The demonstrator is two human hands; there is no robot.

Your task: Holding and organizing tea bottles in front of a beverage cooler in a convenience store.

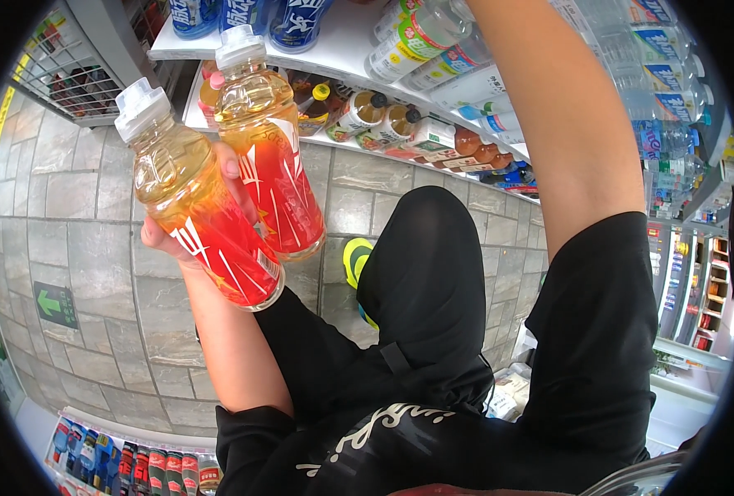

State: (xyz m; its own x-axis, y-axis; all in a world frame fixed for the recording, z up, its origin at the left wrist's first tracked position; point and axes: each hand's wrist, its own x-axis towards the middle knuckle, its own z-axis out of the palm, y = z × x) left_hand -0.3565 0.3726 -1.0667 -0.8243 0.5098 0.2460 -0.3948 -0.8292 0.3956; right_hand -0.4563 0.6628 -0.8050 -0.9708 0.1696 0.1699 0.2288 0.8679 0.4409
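Note:
My left hand (236, 183) is closed round two drink bottles at once. The nearer bottle (222, 252) has a red label, yellowish liquid and a clear cap. Beside it leans a matching bottle (277, 178), with my fingers partly hidden between the two. Both are tilted, caps toward the upper left. My right forearm (561, 124) stretches up past a white shelf (358, 59), and the hand itself is beyond the top of the picture. Nearest to that arm on the shelf is a clear bottle (420, 41) with a green and yellow label.
Blue-labelled bottles (299, 23) stand on the upper shelf; dark-capped bottles (383, 120) fill the lower one. Clear water bottles (660, 74) line the right side. A wire basket (73, 66) is at upper left, a green floor sign (55, 304) on the tiles, cans (156, 471) below.

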